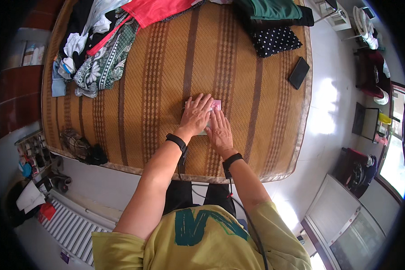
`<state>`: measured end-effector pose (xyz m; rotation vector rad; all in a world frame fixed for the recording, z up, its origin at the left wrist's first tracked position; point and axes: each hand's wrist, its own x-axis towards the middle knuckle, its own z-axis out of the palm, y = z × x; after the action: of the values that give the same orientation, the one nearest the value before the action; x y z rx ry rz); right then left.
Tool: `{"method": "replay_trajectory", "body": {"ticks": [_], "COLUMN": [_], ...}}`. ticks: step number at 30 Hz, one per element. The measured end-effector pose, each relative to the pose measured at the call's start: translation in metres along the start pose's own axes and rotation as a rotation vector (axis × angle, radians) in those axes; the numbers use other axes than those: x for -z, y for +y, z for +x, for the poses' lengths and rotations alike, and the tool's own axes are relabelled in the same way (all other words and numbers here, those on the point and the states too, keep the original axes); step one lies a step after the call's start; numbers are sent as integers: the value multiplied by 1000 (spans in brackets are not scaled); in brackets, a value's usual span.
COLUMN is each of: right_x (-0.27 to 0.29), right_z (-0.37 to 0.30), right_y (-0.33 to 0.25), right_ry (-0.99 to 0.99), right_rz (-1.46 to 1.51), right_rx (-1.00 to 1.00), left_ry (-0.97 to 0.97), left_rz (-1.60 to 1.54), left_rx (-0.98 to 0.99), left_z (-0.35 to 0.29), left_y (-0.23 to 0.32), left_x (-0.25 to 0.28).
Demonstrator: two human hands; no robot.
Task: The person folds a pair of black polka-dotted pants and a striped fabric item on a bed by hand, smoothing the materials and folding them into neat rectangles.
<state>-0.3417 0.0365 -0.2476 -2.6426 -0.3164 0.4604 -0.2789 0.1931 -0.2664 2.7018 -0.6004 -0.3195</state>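
Observation:
A small flat piece, pink at its far right corner and pale greenish at its near edge, lies on the woven mat. Most of it is covered by my hands, so its kind cannot be made out. My left hand rests flat over its left and middle, fingers stretched out and pointing away from me. Against its right side lies my right hand, palm down with straight fingers, the tips just below the pink corner. Each wrist wears a black band with a cable.
At the far left lies a heap of clothes, with a red garment beside it. Folded green and polka-dot clothes sit far right, near a black phone. A dark plaid item lies by the mat's left front edge.

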Motion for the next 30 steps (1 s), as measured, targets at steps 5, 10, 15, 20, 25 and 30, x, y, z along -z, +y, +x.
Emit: {"method": "replay_trajectory", "body": {"ticks": [5,10,15,20,25,30], "right_x": [15,29,27,39,61,53], "right_z": [5,-9,-50,-59,-35,-22], "right_y": [9,3,-19,-22,36,88], "right_ry": [-33,29,576,264,330,225], "right_rz": [122,291,1019,1963,1865,1857], "right_rx": [0,-20,-471,-336,-713,-718], "left_ry": [-140,-422,-313,332,57,317], "left_rz": [-207,-160,-479,-332,-818,-501], "left_rx": [-40,286,516,159,181,134], "left_z": [8,8,-14,-29,-30,-16], "left_y": [-14,-18,20,109,141,107], "left_x": [27,57,71,59,43,26]}}
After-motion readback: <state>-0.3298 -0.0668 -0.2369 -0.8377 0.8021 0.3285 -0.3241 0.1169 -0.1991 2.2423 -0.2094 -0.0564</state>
